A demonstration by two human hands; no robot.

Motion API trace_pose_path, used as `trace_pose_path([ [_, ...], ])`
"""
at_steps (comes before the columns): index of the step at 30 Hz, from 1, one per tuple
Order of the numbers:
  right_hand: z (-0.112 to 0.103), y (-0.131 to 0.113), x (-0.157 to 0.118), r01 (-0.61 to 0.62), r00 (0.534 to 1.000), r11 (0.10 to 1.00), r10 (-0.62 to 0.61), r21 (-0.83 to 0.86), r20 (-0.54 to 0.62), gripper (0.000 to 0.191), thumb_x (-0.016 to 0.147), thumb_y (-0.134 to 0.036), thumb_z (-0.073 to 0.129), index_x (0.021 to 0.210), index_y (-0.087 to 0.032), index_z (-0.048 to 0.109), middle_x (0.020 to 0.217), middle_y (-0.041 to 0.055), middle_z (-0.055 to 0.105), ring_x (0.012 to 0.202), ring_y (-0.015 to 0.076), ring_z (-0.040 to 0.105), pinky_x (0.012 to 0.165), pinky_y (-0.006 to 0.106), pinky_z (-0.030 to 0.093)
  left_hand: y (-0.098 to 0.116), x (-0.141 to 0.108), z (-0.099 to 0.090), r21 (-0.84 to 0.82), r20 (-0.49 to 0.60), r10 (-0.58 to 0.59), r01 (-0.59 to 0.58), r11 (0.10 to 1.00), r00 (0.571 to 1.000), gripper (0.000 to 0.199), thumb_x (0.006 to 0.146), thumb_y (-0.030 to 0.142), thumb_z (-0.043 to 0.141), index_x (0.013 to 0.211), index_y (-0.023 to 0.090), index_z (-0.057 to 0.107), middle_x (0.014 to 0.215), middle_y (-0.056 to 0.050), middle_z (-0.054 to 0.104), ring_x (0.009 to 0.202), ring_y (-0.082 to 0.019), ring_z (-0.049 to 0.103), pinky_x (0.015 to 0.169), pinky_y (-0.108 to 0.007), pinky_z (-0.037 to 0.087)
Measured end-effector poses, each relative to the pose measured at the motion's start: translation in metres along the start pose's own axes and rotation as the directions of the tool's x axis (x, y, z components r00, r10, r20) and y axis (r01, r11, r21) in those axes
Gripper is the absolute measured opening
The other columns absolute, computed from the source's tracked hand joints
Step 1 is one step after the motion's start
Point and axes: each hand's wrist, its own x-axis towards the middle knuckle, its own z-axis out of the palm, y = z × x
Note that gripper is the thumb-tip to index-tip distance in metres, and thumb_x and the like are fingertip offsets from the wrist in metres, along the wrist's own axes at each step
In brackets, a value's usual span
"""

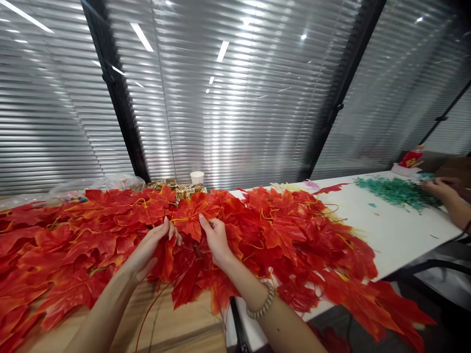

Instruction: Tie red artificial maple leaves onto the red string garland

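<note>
Between my two hands is a red artificial maple leaf (194,214) with a yellow stem pointing left. My right hand (217,238), a beaded bracelet on its wrist, pinches the leaf's edge between thumb and fingers. My left hand (152,247) is closed near the stem's end, its fingertips drawn together; what exactly lies in them is hidden. A thick heap of red maple leaves (283,233) spreads under and around both hands. A thin red cord (147,314) hangs below my left hand.
Behind the leaves stand a paper cup (197,177), gold packets (189,191) and clear plastic bags (117,182). At right, another person's hand (443,191) works at green pieces (397,192) on the white table (397,240). Leaves overhang the front edge.
</note>
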Motion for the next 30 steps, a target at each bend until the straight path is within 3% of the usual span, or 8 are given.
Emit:
trace_pose_path([
  [7, -0.004, -0.001, 0.002, -0.099, 0.995, 0.965, 0.088, 0.245, 0.055, 0.029, 0.071, -0.042, 0.061, 0.062, -0.015, 0.054, 0.060, -0.0030, 0.052, 0.054, 0.0084, 0.044, 0.053, 0.020, 0.036, 0.006, 0.002, -0.002, -0.147, -0.171, 0.004, -0.030, 0.989, 0.985, 0.029, 0.073, 0.038, 0.061, 0.058, 0.017, 0.048, 0.066, 0.001, 0.054, 0.060, -0.011, 0.051, 0.059, -0.020, 0.046],
  [10, -0.007, -0.002, 0.005, -0.112, 0.994, 0.955, 0.104, 0.274, 0.041, 0.028, 0.070, -0.041, 0.062, 0.064, -0.014, 0.057, 0.055, -0.0028, 0.052, 0.050, 0.0077, 0.044, 0.049, 0.019, 0.035, 0.008, 0.002, -0.004, -0.199, -0.220, 0.042, -0.087, 0.976, 0.975, 0.021, 0.072, 0.034, 0.061, 0.064, 0.016, 0.053, 0.063, 0.002, 0.052, 0.055, -0.010, 0.050, 0.053, -0.019, 0.045],
  [17, -0.005, -0.001, 0.008, -0.100, 0.995, 0.952, 0.101, 0.289, 0.012, 0.026, 0.070, -0.041, 0.062, 0.069, -0.015, 0.058, 0.055, -0.0032, 0.053, 0.045, 0.0074, 0.043, 0.045, 0.020, 0.034, 0.006, 0.000, -0.003, -0.275, -0.141, 0.164, -0.198, 0.941, 0.976, 0.015, 0.077, 0.030, 0.059, 0.077, 0.016, 0.058, 0.052, 0.005, 0.044, 0.043, -0.007, 0.040, 0.051, -0.020, 0.046],
  [21, -0.006, -0.003, 0.009, -0.085, 0.996, 0.951, 0.083, 0.297, 0.020, 0.028, 0.073, -0.042, 0.060, 0.071, -0.014, 0.058, 0.055, -0.0026, 0.053, 0.044, 0.0067, 0.043, 0.045, 0.019, 0.033, 0.007, 0.002, -0.005, -0.393, -0.164, 0.183, -0.235, 0.889, 0.969, 0.017, 0.081, 0.033, 0.054, 0.076, 0.017, 0.056, 0.053, 0.005, 0.043, 0.044, -0.007, 0.043, 0.047, -0.017, 0.044],
  [25, -0.007, -0.004, 0.010, -0.091, 0.996, 0.942, 0.091, 0.322, 0.015, 0.030, 0.072, -0.043, 0.060, 0.074, -0.013, 0.060, 0.055, -0.0027, 0.053, 0.044, 0.0059, 0.042, 0.045, 0.019, 0.032, 0.009, 0.003, -0.009, -0.456, -0.246, 0.192, -0.288, 0.842, 0.950, 0.023, 0.088, 0.031, 0.041, 0.075, 0.018, 0.055, 0.056, 0.003, 0.046, 0.049, -0.009, 0.047, 0.048, -0.019, 0.044],
  [30, -0.009, -0.004, 0.012, -0.107, 0.994, 0.943, 0.102, 0.316, 0.030, 0.032, 0.070, -0.044, 0.062, 0.077, -0.013, 0.062, 0.054, -0.0033, 0.052, 0.045, 0.0058, 0.041, 0.045, 0.019, 0.031, 0.012, 0.006, -0.015, -0.543, -0.399, 0.202, -0.408, 0.734, 0.894, 0.027, 0.089, 0.030, 0.038, 0.072, 0.018, 0.055, 0.055, 0.004, 0.047, 0.047, -0.008, 0.044, 0.055, -0.020, 0.047],
])
